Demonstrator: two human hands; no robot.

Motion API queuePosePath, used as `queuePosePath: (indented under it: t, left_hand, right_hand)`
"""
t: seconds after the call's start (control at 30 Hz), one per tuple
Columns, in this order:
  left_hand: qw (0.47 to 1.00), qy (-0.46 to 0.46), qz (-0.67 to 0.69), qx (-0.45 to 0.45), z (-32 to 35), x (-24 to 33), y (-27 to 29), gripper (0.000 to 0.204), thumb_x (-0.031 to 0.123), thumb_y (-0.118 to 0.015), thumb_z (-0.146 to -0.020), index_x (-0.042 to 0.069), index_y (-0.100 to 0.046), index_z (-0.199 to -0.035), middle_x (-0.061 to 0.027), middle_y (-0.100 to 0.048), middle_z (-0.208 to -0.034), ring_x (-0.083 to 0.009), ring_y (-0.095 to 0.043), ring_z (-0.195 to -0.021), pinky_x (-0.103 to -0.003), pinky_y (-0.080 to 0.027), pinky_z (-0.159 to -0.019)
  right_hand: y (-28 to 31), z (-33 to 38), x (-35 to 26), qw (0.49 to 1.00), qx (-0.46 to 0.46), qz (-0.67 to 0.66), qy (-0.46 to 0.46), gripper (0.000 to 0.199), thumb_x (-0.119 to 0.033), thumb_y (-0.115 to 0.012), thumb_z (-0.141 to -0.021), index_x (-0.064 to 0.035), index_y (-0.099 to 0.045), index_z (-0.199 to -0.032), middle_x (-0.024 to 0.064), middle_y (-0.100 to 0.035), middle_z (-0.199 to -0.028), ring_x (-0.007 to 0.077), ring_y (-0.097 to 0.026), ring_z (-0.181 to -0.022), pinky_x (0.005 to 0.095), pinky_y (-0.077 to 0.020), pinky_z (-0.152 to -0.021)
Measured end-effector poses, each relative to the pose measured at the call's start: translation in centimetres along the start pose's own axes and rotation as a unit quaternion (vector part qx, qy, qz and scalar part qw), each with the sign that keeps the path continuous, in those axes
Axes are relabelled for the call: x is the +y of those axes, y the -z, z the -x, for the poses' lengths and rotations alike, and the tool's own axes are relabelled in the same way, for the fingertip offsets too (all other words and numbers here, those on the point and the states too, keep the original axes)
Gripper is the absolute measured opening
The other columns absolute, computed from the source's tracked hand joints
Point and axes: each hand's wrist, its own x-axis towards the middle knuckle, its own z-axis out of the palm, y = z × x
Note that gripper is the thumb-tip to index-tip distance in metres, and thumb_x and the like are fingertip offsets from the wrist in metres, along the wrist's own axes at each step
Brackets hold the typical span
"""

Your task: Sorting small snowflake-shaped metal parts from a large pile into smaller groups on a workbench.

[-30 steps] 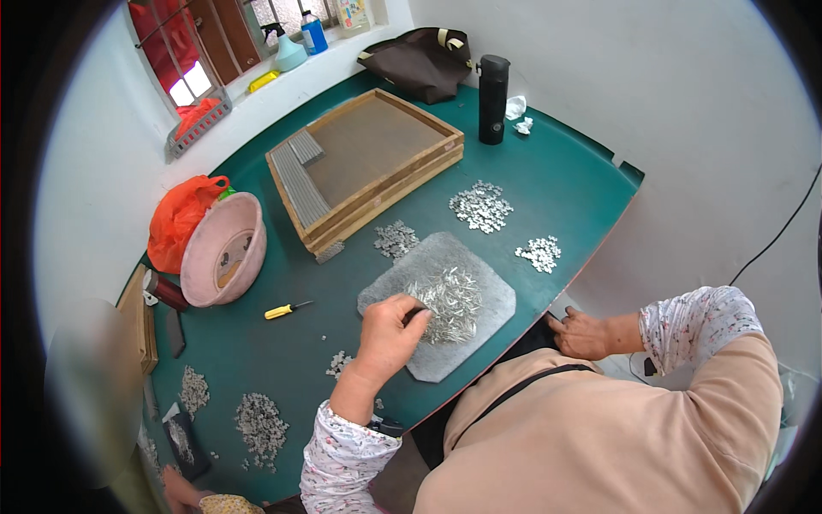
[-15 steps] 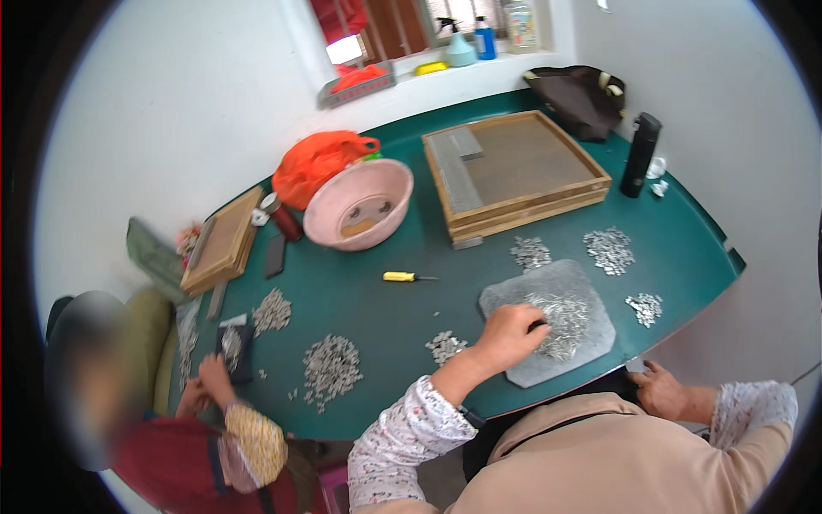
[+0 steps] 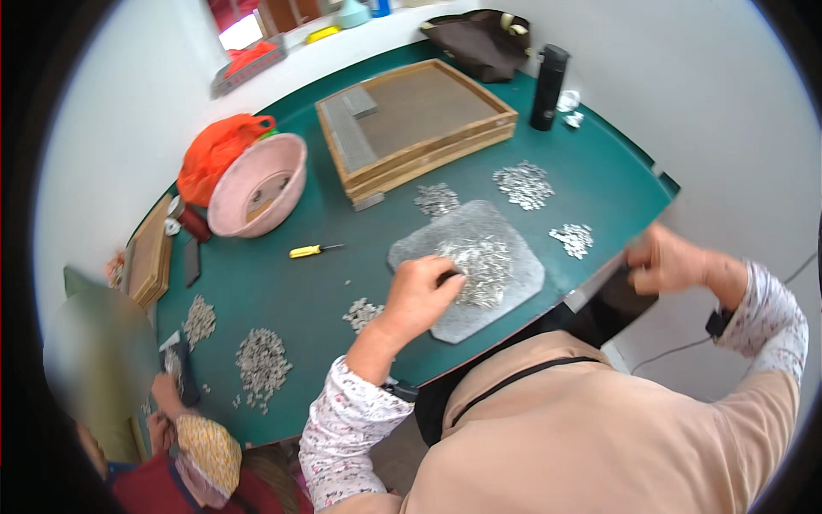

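My left hand [image 3: 419,295] rests at the left side of a pile of thin silvery metal pins [image 3: 481,272], its fingers closed. A small black thing shows between thumb and fingers; its kind is unclear. Under the pile lies a grey slab-like board [image 3: 522,300] with cut corners, near the table's front edge. My right hand [image 3: 672,261] is raised just beyond the table edge, right of the board, fingers curled in and slightly blurred. What it holds, if anything, is hidden. Small heaps of metal parts [image 3: 524,186] lie around the board, one [image 3: 572,240] nearest my right hand.
On the green table [image 3: 317,295] lie a yellow-handled screwdriver [image 3: 315,250], a pink basin [image 3: 291,193], an orange bag [image 3: 218,154], stacked wooden trays [image 3: 428,167] and a black flask [image 3: 549,86]. At left, a co-worker's hands [image 3: 164,411] are beside another metal heap [image 3: 262,364].
My right hand has risen from below the table edge and moved out beside it. My left hand stays at the pin pile. The whole view has shifted, so things appear further left and higher.
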Motion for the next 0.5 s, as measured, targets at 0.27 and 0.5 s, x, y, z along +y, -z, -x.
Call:
queuePosePath:
  t: [0.27, 0.5]
  left_hand:
    - [0.973, 0.119, 0.154, -0.121, 0.5, 0.9, -0.5, 0.024, 0.018, -0.063, -0.086, -0.004, -0.067, -0.093, -0.0099, -0.066, -0.076, -0.0176, -0.062, -0.063, -0.031, -0.05, -0.058]
    - [0.863, 0.095, 0.461, 0.184, -0.7, -0.1, -0.9, 0.06, 0.034, -0.061, -0.093, 0.002, -0.042, -0.139, -0.0139, -0.064, -0.109, -0.0219, -0.064, -0.09, -0.033, -0.053, -0.078]
  right_hand:
    - [-0.3, -8.3, -3.3, 0.874, 0.215, -0.425, -0.094, 0.025, -0.017, -0.063, -0.084, 0.0067, -0.07, -0.088, 0.0083, -0.067, -0.083, 0.0142, -0.061, -0.073, 0.0271, -0.0522, -0.067]
    - [-7.4, -18.7, -4.3, 0.731, 0.186, -0.656, 0.028, 0.015, -0.015, -0.063, -0.087, -0.0029, -0.071, -0.091, 0.0014, -0.066, -0.092, 0.012, -0.061, -0.084, 0.0284, -0.0534, -0.069]
